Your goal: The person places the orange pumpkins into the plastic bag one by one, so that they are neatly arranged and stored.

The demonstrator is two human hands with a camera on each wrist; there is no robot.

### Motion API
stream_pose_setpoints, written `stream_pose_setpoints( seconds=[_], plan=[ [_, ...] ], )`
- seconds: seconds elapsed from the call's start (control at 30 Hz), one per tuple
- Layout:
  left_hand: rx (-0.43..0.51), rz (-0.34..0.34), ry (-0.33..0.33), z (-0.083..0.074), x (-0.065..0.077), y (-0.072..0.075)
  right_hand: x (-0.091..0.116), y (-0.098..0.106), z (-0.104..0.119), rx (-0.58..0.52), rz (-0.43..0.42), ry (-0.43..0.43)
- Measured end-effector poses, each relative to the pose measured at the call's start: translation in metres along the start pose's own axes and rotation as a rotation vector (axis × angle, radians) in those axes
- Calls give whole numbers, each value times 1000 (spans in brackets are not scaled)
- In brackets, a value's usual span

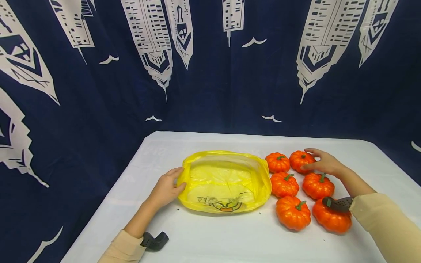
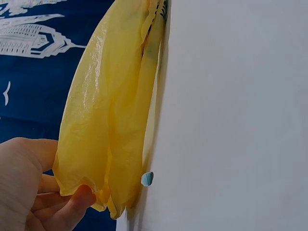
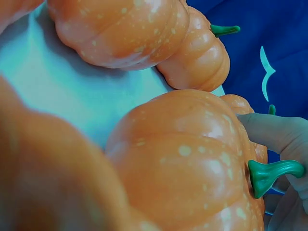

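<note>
- Right hand (image 1: 323,163) curls thumb and fingers around the back-right glossy orange ribbed pumpkin (image 1: 298,161); a firm side grip should clear neighbouring pumpkins (image 1: 284,185).
- Left hand (image 1: 167,188) pinches the open yellow plastic bag (image 1: 220,182) at its left rim; light tension should keep it wide.
- Beneath: white-covered bench (image 1: 210,241).

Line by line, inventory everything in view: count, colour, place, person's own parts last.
Thin open plastic bag: one, yellow, mid-table.
Glossy ribbed pumpkins with green stems: six, orange, right of the bag.
Tiny specks: a few, dark or bluish, on the table.
Flat-topped table: one, white, under bag and pumpkins.
Fabric backdrop: one, dark blue with white buildings and birds, behind the table.
Angular wrist devices: two, black, one per wrist.
Fabric sleeves: two, beige, on forearms.
Left hand: one, bare, gripping the bag's left edge.
Right hand: one, bare, around the back right pumpkin.
</note>
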State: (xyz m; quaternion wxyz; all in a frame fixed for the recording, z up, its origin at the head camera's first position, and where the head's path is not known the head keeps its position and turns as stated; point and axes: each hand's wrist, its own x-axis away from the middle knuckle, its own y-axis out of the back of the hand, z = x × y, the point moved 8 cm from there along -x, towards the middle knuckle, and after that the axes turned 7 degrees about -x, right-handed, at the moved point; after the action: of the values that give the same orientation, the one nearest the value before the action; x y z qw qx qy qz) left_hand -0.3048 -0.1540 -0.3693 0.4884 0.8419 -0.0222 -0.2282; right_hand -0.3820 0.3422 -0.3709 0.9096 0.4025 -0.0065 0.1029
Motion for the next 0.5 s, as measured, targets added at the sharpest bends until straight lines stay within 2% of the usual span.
stream_pose_setpoints(
  seconds=[0.5],
  plan=[
    [6, 1, 5, 0, 1, 0, 2, 6, 5, -14, -40, -3]
  ],
)
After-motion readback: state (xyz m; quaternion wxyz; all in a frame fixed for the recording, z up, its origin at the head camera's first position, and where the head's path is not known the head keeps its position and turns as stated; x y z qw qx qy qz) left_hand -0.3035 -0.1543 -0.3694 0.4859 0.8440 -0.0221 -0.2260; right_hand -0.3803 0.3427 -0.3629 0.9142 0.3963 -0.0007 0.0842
